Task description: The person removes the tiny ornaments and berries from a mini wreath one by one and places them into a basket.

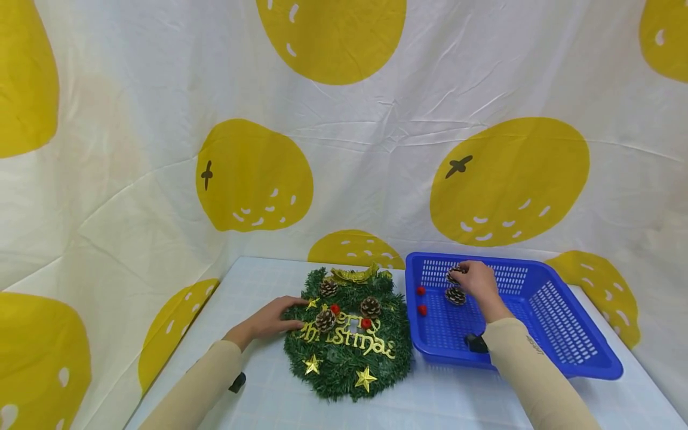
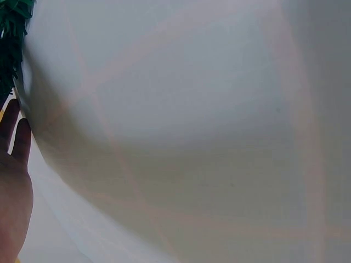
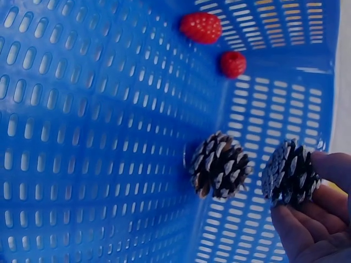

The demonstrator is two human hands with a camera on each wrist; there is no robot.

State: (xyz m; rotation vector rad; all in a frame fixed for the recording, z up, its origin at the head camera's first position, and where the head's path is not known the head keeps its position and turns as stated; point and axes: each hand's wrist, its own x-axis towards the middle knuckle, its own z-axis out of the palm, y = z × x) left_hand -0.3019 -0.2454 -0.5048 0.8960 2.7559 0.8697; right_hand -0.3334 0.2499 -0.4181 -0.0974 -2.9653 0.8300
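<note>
My right hand grips a white-tipped pine cone between thumb and fingers, over the blue basket. Just beneath it a second pine cone lies in the basket. My left hand rests at the left edge of a green Christmas wreath, fingers extended over its tinsel. On the wreath are several pine cones, red berries, gold stars and gold "Merry Christmas" lettering. A gold bow sits at its top.
Two red berries lie at the basket's left end. The basket stands right beside the wreath on a pale table. A white curtain with yellow fruit prints hangs close behind and along the left side.
</note>
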